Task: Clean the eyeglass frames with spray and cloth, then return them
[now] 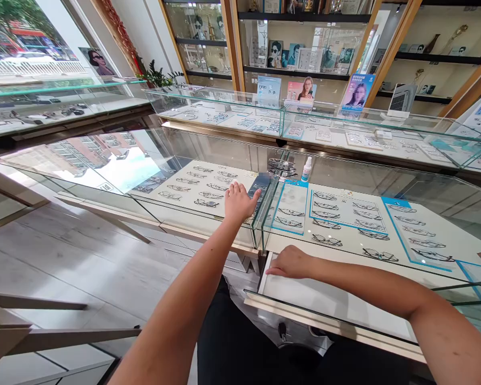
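Observation:
My left hand [239, 203] reaches forward over the glass display case [208, 218], its fingers stretched out and thumb spread, with nothing in it. It appears to rest on the glass top, above rows of eyeglasses [207, 203] and beside a dark display card [260, 185]. Closer to me, my right hand [292, 263] is curled at the left end of a pulled-out white drawer [336, 299]. Its fingers close about the drawer's left edge; the fingertips are partly hidden. The visible part of the drawer's floor is plain white. More eyeglasses [326, 240] lie behind it under glass.
A white spray bottle [306, 169] and a stack of frames [282, 168] stand near the case joint. Behind runs another glass counter [240, 115] with advertising cards [301, 92]. Wooden stool or table legs [64, 339] are at lower left. My legs are close under the drawer.

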The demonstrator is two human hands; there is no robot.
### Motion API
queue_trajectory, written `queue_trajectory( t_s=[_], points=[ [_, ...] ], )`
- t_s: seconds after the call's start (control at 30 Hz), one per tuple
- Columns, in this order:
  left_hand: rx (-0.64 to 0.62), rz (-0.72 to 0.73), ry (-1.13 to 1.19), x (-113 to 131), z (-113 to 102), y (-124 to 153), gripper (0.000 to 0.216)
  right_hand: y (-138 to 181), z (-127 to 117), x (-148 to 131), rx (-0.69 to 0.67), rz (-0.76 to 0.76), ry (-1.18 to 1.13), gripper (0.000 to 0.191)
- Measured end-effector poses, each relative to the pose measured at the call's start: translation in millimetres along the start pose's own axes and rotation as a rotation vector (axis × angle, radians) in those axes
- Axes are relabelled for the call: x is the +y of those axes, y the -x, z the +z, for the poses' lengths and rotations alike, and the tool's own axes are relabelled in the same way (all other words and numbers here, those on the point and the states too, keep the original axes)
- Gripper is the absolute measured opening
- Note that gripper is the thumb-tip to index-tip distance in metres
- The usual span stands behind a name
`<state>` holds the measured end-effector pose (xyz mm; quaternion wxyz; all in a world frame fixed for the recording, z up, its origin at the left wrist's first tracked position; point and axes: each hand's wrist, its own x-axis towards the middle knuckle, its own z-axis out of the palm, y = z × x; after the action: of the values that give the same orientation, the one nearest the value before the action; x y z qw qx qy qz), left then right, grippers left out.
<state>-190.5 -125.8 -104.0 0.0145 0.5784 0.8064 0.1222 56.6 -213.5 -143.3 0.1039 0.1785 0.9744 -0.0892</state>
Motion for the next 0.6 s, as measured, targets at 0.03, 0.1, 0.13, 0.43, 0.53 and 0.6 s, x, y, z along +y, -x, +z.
queue_trajectory(
  t_s=[0.03, 0.1, 0.13, 0.43, 0.53, 0.6],
  points=[
    [-0.002, -0.001, 0.002, 0, 0, 0, 0.107, 7, -10, -15, -0.016, -0.034, -0.009, 0.058],
    [-0.006, -0.002, 0.006, 1, 0, 1, 0.106, 17, -39, -34, 0.016, -0.064, -0.023, 0.058],
    [-0.008, -0.002, 0.008, 1, 0, 1, 0.107, 20, -56, -37, 0.052, -0.056, -0.016, 0.058],
    [-0.01, -0.001, 0.025, 3, -3, 4, 0.11, -43, -173, 113, 0.395, 0.537, 0.255, 0.041],
    [-0.015, -0.003, 0.026, 2, -4, 5, 0.11, -66, -169, 158, 0.318, 0.551, 0.252, 0.039],
    [-0.015, -0.005, 0.023, 3, -4, 6, 0.109, -78, -162, 174, 0.295, 0.55, 0.248, 0.037]
  ],
)
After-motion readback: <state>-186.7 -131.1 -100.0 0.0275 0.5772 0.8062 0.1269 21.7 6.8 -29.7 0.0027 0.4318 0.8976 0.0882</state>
